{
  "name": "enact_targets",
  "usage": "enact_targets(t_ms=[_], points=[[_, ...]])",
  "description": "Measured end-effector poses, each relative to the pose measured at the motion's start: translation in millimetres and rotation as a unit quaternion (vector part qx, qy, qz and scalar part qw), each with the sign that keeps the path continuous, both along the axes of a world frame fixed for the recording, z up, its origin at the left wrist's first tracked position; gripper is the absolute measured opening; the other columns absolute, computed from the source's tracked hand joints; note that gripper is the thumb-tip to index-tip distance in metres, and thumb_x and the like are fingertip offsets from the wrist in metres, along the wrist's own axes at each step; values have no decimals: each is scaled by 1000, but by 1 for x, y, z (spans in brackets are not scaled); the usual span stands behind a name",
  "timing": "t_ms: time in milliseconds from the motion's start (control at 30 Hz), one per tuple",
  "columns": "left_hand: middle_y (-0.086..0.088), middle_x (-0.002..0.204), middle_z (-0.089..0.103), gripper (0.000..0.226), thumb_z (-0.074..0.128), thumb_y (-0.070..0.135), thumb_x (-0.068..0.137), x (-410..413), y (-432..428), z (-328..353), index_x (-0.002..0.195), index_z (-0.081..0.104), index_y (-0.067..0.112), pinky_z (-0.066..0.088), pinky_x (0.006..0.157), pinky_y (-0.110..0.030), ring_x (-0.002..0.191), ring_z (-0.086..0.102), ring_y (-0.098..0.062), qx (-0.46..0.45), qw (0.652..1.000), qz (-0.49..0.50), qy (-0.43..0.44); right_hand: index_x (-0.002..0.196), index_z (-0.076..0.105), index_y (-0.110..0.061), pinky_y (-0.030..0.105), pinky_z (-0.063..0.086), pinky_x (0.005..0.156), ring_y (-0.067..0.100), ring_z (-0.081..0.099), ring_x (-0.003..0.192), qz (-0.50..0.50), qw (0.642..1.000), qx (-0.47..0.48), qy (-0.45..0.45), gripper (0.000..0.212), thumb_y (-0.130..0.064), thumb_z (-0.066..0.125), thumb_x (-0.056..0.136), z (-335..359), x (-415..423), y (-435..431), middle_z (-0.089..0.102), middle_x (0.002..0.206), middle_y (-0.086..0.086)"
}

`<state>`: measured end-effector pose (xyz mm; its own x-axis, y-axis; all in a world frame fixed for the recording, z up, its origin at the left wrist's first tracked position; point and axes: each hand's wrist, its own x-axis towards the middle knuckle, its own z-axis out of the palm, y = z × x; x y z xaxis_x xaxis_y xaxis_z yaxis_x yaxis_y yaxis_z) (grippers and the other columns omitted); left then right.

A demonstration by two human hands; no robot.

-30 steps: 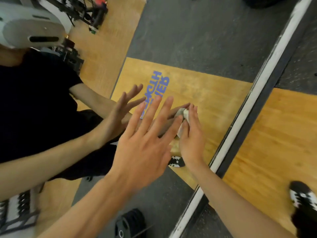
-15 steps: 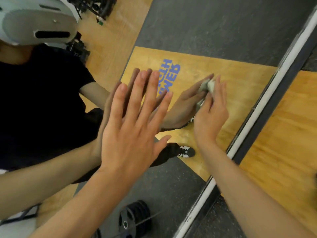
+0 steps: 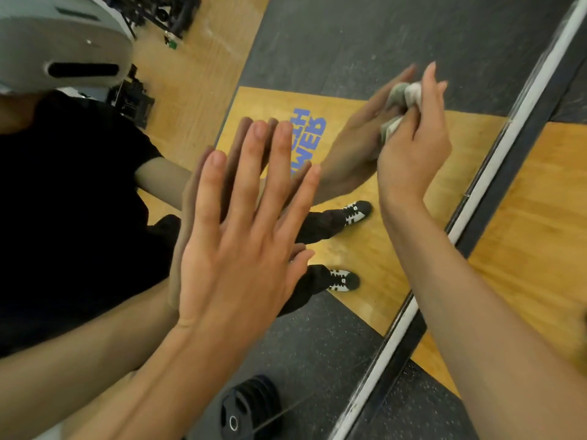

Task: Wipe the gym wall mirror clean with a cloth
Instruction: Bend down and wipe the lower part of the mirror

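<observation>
I see my left hand spread flat, fingers straight, on the wall mirror's smooth glass; my right hand grips a crumpled pale cloth against the glass, near the white edge strip

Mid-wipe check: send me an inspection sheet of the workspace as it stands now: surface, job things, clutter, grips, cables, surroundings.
Surface: mirror, reflecting the floor and the person; white edge strip along its right side; smears too blurred to judge.
Job's things: cloth, pale and crumpled, pressed to the glass in the upper right of the view.
Clutter: weight plates, seen only as a reflection low in the glass.
Grips: left grip flat on the glass, fingers straight; right grip holds the cloth against the glass.
Cables: nothing seen.
Surroundings: wooden platform and dark rubber floor right of the mirror; gym equipment reflected at top left.
</observation>
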<state>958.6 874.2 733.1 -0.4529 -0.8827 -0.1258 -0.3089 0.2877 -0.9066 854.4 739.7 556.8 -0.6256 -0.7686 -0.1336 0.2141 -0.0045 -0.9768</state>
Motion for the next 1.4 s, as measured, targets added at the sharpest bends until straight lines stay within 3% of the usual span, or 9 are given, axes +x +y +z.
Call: enact_targets(t_ms=[133, 300, 600, 767, 900, 1033, 1200, 1267, 1400], points=[[-27, 172, -13, 89, 37, 64, 104, 0, 0, -2, 170, 3, 14, -21, 125, -59, 160, -14, -45, -9, 1000, -5, -1, 158, 40, -11, 11, 24, 117, 6, 26, 154, 27, 999, -28, 20, 50, 0, 39, 109, 16, 49, 76, 34, 166, 11], [-24, 173, -7, 77, 27, 61, 110, 1, -2, -3, 170, 13, 17, -19, 126, -57, 160, -13, -44, -2, 1000, 4, 20, 162, 28, -15, 35, 36, 122, 18, 24, 157, 154, 988, 8, 15, 55, -3, 38, 109, -7, 91, 189, 19, 172, -5], [-30, 169, -21, 88, 34, 62, 104, -5, 2, -1, 170, 1, 13, -22, 122, -61, 155, -14, -46, -11, 1000, 13, -15, 159, 38, -13, 12, 28, 118, 17, 32, 153, 59, 998, 8, 26, 53, -5, 39, 107, 2, -5, 7, 39, 164, 8], [-26, 172, -11, 83, 34, 60, 107, -3, -1, -1, 170, 6, 15, -23, 125, -57, 158, -8, -46, 1, 1000, 11, 12, 158, 34, -1, 42, 30, 126, 29, 27, 156, 84, 996, -28, 12, 50, 3, 39, 108, 9, 85, 143, 30, 167, 15], [-26, 174, -1, 76, 30, 57, 109, -2, 0, -2, 170, 14, 15, -18, 127, -56, 159, -5, -43, 3, 999, 7, 34, 163, 25, -14, 38, 26, 127, 28, 22, 158, 159, 987, -15, 13, 52, -13, 33, 112, 3, 111, 216, 20, 172, 1], [-26, 174, -7, 81, 39, 55, 106, -6, 1, -1, 170, 10, 16, -20, 126, -58, 159, -10, -44, 8, 999, 13, 28, 160, 35, -8, 21, 21, 126, 19, 22, 157, 97, 995, 25, -12, 52, -3, 38, 108, 2, 63, 115, 31, 168, 7], [-28, 172, -14, 85, 37, 59, 104, -5, 2, 0, 170, 5, 16, -22, 124, -59, 157, -14, -46, 2, 1000, 7, 5, 158, 39, -12, 23, 26, 124, 19, 29, 155, 32, 997, -6, -63, 54, -1, 38, 105, 26, -5, -4, 39, 164, 7], [-28, 173, -12, 86, 40, 58, 104, -3, 2, 0, 170, 6, 15, -21, 125, -59, 158, -11, -46, 2, 1000, 3, 15, 158, 37, -7, 23, 20, 126, 21, 21, 158, 52, 995, -67, -55, 53, 3, 37, 106, 40, 20, 35, 32, 167, 9], [-24, 174, -4, 78, 36, 57, 108, -3, 1, -3, 170, 14, 16, -16, 128, -57, 160, -3, -43, 2, 999, 6, 45, 164, 19, -10, 51, 26, 126, 31, 16, 159, 169, 982, -77, -21, 58, -5, 37, 109, 29, 99, 194, 17, 173, 5]])
